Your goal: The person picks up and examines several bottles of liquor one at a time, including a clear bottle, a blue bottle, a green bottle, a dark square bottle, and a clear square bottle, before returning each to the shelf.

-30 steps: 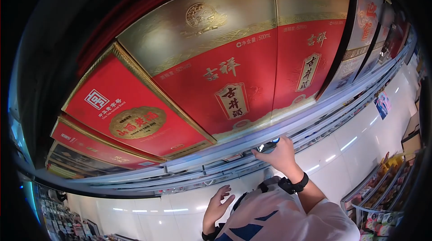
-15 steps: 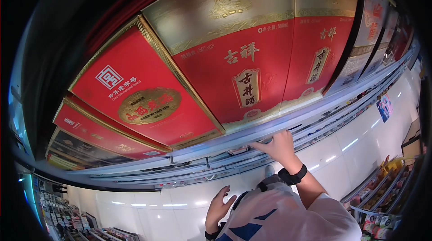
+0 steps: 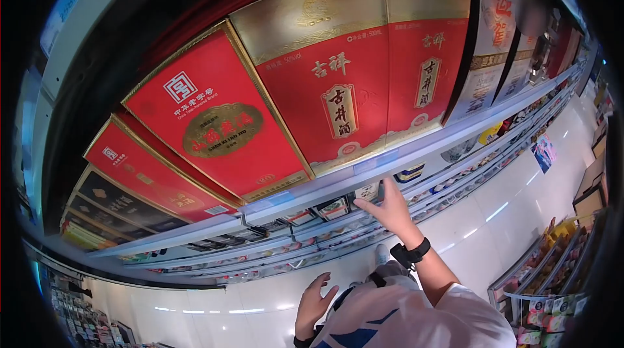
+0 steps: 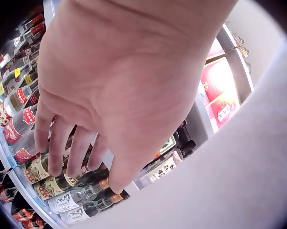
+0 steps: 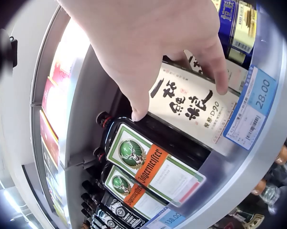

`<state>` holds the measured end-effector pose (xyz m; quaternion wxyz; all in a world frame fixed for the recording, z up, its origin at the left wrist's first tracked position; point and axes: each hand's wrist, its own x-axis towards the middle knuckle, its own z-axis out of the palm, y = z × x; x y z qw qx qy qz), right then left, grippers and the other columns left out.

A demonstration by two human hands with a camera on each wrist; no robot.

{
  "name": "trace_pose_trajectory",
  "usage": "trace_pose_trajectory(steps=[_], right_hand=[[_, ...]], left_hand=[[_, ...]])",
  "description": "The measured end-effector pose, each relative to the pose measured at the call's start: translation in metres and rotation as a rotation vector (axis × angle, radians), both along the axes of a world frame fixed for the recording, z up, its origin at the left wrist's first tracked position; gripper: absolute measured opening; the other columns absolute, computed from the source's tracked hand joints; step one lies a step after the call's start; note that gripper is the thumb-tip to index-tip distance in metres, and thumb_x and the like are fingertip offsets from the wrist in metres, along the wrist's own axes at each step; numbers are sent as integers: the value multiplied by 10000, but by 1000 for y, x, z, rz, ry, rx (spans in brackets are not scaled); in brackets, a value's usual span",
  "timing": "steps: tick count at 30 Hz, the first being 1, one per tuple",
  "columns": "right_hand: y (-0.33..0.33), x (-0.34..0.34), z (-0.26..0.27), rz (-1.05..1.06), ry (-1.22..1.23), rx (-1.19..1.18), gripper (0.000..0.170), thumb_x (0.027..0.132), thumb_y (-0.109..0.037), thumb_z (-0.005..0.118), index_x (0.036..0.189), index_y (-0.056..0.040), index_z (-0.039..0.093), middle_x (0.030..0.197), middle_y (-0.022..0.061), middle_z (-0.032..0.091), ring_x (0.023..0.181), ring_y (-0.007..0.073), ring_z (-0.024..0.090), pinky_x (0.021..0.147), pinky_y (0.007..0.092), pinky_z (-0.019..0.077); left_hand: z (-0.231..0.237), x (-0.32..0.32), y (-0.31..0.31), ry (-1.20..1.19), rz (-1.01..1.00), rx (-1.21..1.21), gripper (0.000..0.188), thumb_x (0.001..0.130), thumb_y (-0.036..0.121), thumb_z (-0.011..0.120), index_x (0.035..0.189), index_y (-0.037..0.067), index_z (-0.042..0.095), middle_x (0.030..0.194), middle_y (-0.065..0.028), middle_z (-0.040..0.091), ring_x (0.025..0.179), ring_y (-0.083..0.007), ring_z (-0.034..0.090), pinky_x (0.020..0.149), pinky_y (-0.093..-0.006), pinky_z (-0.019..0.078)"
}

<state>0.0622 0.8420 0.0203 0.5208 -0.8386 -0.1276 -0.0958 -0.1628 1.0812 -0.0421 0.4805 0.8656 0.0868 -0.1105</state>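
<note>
At the shelf below the large red boxes is my right hand (image 3: 395, 211). In the right wrist view this hand (image 5: 158, 43) has its thumb at the left edge of a white box (image 5: 191, 102) with black characters, and its fingers bend over the right side, one partly hidden between boxes. The box stands on the shelf beside a green-labelled dark bottle (image 5: 153, 162). Lower down, my left hand (image 3: 313, 306) hangs in front of my body, holding nothing. Its fingers hang loosely in the left wrist view, where the hand (image 4: 110, 81) overlaps shelved bottles (image 4: 62, 200) behind it.
Large red and gold boxes (image 3: 341, 101) fill the upper shelf, with silver-white boxes to their right. A price tag (image 5: 251, 107) is on the shelf edge beside the white box. A display rack (image 3: 552, 283) stands at the lower right, over a pale tiled floor (image 3: 487, 218).
The head view has shifted, and more of the lower shelf's goods show under the red boxes. My right hand has moved slightly left in view. My left hand keeps nearly the same pose.
</note>
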Motion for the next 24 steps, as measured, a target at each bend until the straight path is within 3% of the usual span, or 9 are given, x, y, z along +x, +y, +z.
trace_pose_trajectory(steps=[1, 2, 4, 6, 9, 13, 14, 16, 24], right_hand=[[-4, -6, -9, -7, -33, -24, 836, 835, -314, 855, 1484, -13, 423, 1364, 240, 600, 1179, 346, 646, 917, 416, 531], [-9, -16, -12, -18, -35, -34, 836, 835, -314, 855, 1484, -13, 423, 1364, 240, 600, 1179, 346, 646, 917, 416, 531], [-18, -38, -18, -81, -97, -35, 764, 881, -303, 798, 1469, 12, 426, 1391, 290, 551, 1283, 434, 572, 1047, 448, 487], [-37, -61, -26, -83, -111, -60, 728, 893, -281, 778, 1478, -4, 444, 1460, 268, 507, 1311, 439, 554, 1067, 441, 483], [-63, -101, -39, -92, -107, -211, 650, 894, -277, 771, 1437, -36, 508, 1459, 235, 521, 1306, 440, 557, 1060, 444, 490], [-89, -145, -50, -165, 5, -271, 417, 896, -265, 771, 1264, -94, 677, 1382, 138, 619, 1137, 323, 681, 776, 373, 608], [-95, -152, -49, -174, -3, -283, 417, 896, -265, 771, 1264, -94, 677, 1382, 138, 619, 1137, 323, 681, 776, 373, 608], [-101, -163, -38, -151, 89, -211, 397, 915, -296, 733, 1241, -76, 679, 1307, 152, 659, 1166, 392, 655, 951, 445, 552], [-138, -147, -39, -66, 102, -229, 310, 934, -292, 711, 1178, -101, 699, 1183, 100, 708, 1002, 372, 700, 844, 447, 580]], left_hand=[[-2, -2, 0, -2, -11, -7, 574, 956, 327, 741, 1415, 27, 572, 1304, -222, 686, 1149, -358, 703, 863, -407, 568], [-6, -5, -1, 1, -22, 10, 572, 956, 337, 737, 1411, 31, 577, 1303, -216, 687, 1150, -358, 701, 877, -410, 566], [-12, -10, -1, -1, -44, 15, 570, 955, 348, 732, 1406, 34, 583, 1302, -211, 687, 1151, -358, 700, 891, -412, 564], [-18, -15, -3, -6, -115, 76, 569, 957, 376, 718, 1403, 45, 590, 1302, -201, 688, 1150, -361, 694, 929, -424, 554], [-31, -20, -6, -33, -221, 99, 545, 954, 376, 701, 1387, 60, 601, 1295, -207, 683, 1153, -384, 677, 963, -451, 538], [-42, -22, -15, -75, -416, 181, 531, 962, 366, 668, 1396, 74, 579, 1273, -209, 684, 1148, -404, 660, 965, -470, 532], [-43, -20, -20, -88, -423, 170, 531, 962, 366, 668, 1396, 74, 579, 1273, -209, 684, 1148, -404, 660, 965, -470, 532], [-42, -18, -27, -139, -517, 238, 530, 969, 375, 654, 1401, 81, 565, 1245, -202, 690, 1126, -402, 664, 950, -478, 533], [-37, -7, -72, -206, -440, 319, 503, 963, 360, 674, 1375, 85, 586, 1215, -193, 698, 1091, -392, 678, 924, -478, 545]])
